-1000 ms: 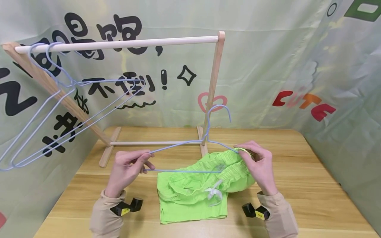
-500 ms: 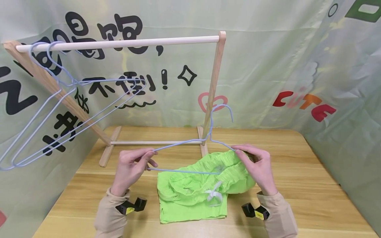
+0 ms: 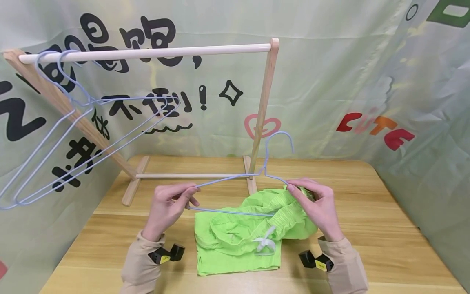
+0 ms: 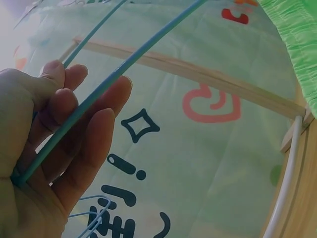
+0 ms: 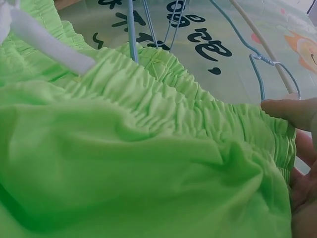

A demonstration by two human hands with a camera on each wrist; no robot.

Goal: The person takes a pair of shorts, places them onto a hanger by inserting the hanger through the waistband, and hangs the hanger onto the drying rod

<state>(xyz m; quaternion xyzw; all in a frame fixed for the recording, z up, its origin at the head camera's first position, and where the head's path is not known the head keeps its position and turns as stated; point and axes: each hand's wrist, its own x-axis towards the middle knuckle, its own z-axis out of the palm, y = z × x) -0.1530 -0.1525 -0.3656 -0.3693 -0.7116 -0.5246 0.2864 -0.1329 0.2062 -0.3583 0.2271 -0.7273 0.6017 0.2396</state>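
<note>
With thumb and fingers, my left hand (image 3: 167, 208) pinches one end of a blue wire clothes hanger (image 3: 224, 179). Its hook points up and curves right. In the left wrist view the hanger's wire (image 4: 143, 50) crosses the palm. Bright green shorts (image 3: 238, 263) lie on the table, with a gathered elastic waistband and a white drawstring bow (image 3: 265, 245). My right hand (image 3: 319, 204) pinches the raised right side of the waistband (image 5: 237, 124), beside the hanger's right shoulder. The hanger's right end is hidden inside the waist opening.
A wooden rack with a white top bar (image 3: 154, 53) stands at the back left. Blue hangers (image 3: 89, 104) hang from the bar's left end, jutting forward. Printed cloth (image 3: 312, 81) encloses the wooden table (image 3: 382, 245) behind and at the sides.
My left hand has moved right, sliding the hanger further right into the shorts' waist. The hook has shifted right too. My right hand has stayed nearly in place on the waistband.
</note>
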